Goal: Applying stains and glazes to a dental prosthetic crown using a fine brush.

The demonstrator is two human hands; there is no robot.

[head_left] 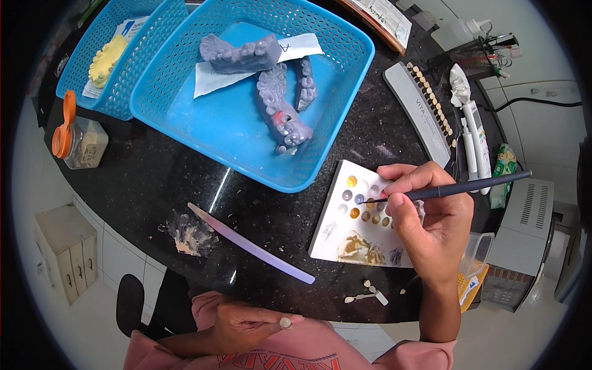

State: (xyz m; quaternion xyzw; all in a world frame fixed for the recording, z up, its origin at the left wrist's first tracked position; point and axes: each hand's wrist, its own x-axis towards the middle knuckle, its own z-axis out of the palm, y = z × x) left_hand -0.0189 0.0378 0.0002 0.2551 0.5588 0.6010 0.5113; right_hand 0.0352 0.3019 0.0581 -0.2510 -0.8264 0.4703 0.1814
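Note:
My right hand (435,225) grips a slim dark brush (459,187) between thumb and fingers. The brush's fine tip points down to a blue-grey well of the white palette (333,228), whose small round wells hold yellow, brown, grey and red colours. Brown and dark smears mark the palette's near side. Close to my body, my left hand (243,327) is closed, pinching a small pale piece (285,322) that looks like a dental crown. A purple curved file (259,250) lies on the black table between the hands, beside a whitish smear (192,235).
A blue basket (246,169) holds grey dental models (277,98); a smaller basket (126,86) has a yellow model (108,60). An open orange-lidded jar (86,142) stands left. Right are a tooth shade guide (419,114), tubes (478,139) and a pen holder (456,58). Loose shade tabs (370,293) lie near the front edge.

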